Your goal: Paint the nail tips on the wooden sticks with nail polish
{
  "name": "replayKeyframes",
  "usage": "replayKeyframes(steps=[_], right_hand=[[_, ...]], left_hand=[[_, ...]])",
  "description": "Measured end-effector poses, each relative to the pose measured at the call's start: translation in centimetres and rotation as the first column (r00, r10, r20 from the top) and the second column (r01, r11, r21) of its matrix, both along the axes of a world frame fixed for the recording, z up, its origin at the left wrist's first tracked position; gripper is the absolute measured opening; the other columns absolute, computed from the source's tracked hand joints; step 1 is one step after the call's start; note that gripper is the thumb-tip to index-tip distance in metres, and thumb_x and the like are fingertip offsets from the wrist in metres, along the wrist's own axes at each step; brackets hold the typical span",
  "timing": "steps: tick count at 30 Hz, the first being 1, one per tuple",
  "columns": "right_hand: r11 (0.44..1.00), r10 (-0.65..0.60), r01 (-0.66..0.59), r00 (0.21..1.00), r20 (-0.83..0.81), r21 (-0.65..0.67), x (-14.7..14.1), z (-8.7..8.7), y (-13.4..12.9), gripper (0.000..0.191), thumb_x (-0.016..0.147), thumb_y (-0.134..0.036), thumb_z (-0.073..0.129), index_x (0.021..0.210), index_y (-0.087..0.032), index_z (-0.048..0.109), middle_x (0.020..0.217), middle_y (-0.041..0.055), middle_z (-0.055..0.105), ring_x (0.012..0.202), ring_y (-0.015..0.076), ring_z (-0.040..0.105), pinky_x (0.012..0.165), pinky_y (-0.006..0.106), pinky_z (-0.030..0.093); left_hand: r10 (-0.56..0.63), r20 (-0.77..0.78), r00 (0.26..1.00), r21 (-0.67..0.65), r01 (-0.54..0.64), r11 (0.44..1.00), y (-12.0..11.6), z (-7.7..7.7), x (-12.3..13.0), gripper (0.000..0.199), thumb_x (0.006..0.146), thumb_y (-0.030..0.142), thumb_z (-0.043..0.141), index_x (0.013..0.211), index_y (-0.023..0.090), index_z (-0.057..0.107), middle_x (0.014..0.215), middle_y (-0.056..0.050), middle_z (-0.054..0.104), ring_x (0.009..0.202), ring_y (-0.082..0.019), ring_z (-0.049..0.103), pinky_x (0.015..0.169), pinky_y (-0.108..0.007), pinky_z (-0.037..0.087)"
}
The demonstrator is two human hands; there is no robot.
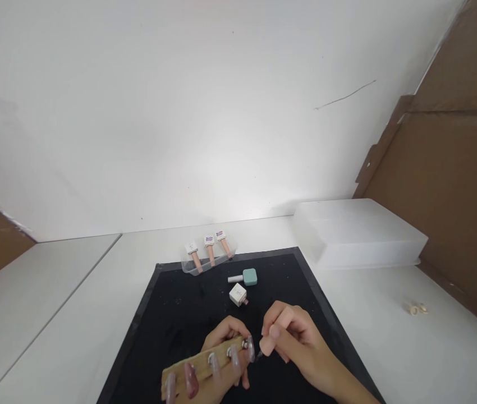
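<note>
My left hand [225, 331] is closed around a wooden nail display stand [200, 362], tilted over the black mat. Several long false nails are mounted along it: most are pale mauve, and one nail [191, 381] is a darker pink. Between the fingers of my right hand [299, 342] is a nail polish brush [269, 342] with a peach cap. Its bristle tip is close beside the end nail [251, 349]; whether they touch I cannot tell. An uncapped white polish bottle [237, 294] lies on its side just beyond my hands.
Behind it lies a mint-green bottle [250, 277] with a white cap. A clear tray [192, 268] at the black mat's [171, 297] back edge holds three white bottles with peach caps. A white translucent box [365, 235] stands right, near small beige pieces [416, 309]. Cardboard [453, 168] flanks the table.
</note>
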State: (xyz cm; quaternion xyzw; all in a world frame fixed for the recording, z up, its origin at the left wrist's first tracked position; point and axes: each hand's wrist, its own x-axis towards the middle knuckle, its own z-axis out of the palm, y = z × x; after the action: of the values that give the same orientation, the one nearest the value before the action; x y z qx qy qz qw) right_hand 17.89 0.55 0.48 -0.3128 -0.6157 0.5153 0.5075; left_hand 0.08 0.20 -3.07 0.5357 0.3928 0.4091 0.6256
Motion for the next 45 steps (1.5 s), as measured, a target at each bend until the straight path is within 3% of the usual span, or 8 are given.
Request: replayKeyframes(steps=[7,11,15,23,30,36,41,45], right_hand=[[1.000,0.009,-0.010,0.998,0.062,0.025,-0.1,0.4,-0.1,0.026,0.089,-0.032,0.054,0.068,-0.020,0.063,0.077,0.0024,0.061,0.049,0.0076,0.046,0.044,0.021,0.037],[1.000,-0.015,0.015,1.000,-0.015,0.009,-0.4,0.3,0.0,0.023,0.091,-0.031,0.052,0.074,-0.020,0.064,0.083,0.0016,0.057,0.051,0.0063,0.046,0.047,0.021,0.037],[1.000,-0.014,0.016,0.996,-0.090,0.022,-0.5,0.2,0.1,0.025,0.091,-0.035,0.051,0.076,-0.020,0.064,0.084,0.0010,0.056,0.049,0.0050,0.043,0.046,0.020,0.035],[1.000,-0.014,0.013,0.997,0.076,0.021,-0.1,0.3,-0.1,0.029,0.090,-0.035,0.052,0.067,-0.018,0.059,0.076,0.0019,0.059,0.049,0.0071,0.042,0.045,0.021,0.034],[0.999,-0.040,0.040,0.998,-0.039,0.000,-0.4,0.3,0.0,0.030,0.091,-0.037,0.050,0.069,-0.019,0.060,0.079,0.0010,0.056,0.048,0.0063,0.042,0.045,0.022,0.033],[0.999,0.018,-0.021,0.998,0.061,0.048,-0.3,0.7,-0.2,0.030,0.091,-0.035,0.051,0.067,-0.019,0.061,0.075,0.0021,0.060,0.050,0.0080,0.045,0.046,0.022,0.034],[0.997,-0.071,0.070,0.997,0.022,0.034,-0.4,0.4,-0.1,0.029,0.091,-0.034,0.051,0.068,-0.019,0.061,0.077,0.0010,0.059,0.052,0.0077,0.046,0.047,0.022,0.033],[0.997,-0.063,0.062,0.997,0.044,0.039,-0.3,0.7,-0.1,0.030,0.091,-0.035,0.051,0.068,-0.019,0.061,0.077,0.0016,0.059,0.051,0.0078,0.045,0.046,0.022,0.034]], left_hand=[[-0.027,-0.021,0.999,-0.038,0.026,0.999,0.1,0.9,0.2,0.038,0.066,0.049,0.069,0.080,0.018,0.051,0.056,0.007,0.050,0.040,-0.006,0.050,0.040,-0.015,0.034],[-0.025,0.028,0.999,-0.068,0.027,0.997,0.0,1.0,0.0,0.035,0.067,0.045,0.070,0.079,0.017,0.051,0.058,0.006,0.053,0.040,-0.006,0.053,0.039,-0.015,0.034],[-0.018,0.060,0.998,-0.075,0.022,0.997,0.0,0.7,-0.1,0.034,0.068,0.043,0.070,0.080,0.017,0.051,0.057,0.006,0.054,0.040,-0.005,0.052,0.040,-0.015,0.037],[-0.024,0.064,0.998,-0.068,0.028,0.997,0.2,0.2,0.0,0.033,0.069,0.041,0.070,0.080,0.016,0.051,0.059,0.005,0.058,0.039,-0.005,0.054,0.038,-0.013,0.035],[-0.033,0.088,0.996,-0.074,0.039,0.996,0.4,-0.4,0.0,0.036,0.066,0.043,0.072,0.079,0.017,0.051,0.060,0.005,0.059,0.037,-0.006,0.054,0.036,-0.013,0.034],[-0.023,0.047,0.999,-0.061,0.026,0.998,0.4,-0.2,0.1,0.036,0.068,0.045,0.069,0.079,0.017,0.051,0.057,0.006,0.055,0.039,-0.006,0.055,0.037,-0.013,0.032],[-0.030,0.037,0.999,-0.074,0.033,0.997,0.2,-0.1,0.0,0.038,0.067,0.046,0.070,0.080,0.017,0.050,0.060,0.005,0.057,0.039,-0.006,0.054,0.038,-0.014,0.034],[-0.064,0.041,0.997,-0.062,0.067,0.996,0.4,-0.5,0.0,0.040,0.066,0.049,0.070,0.078,0.017,0.049,0.059,0.005,0.055,0.038,-0.006,0.054,0.036,-0.014,0.034]])
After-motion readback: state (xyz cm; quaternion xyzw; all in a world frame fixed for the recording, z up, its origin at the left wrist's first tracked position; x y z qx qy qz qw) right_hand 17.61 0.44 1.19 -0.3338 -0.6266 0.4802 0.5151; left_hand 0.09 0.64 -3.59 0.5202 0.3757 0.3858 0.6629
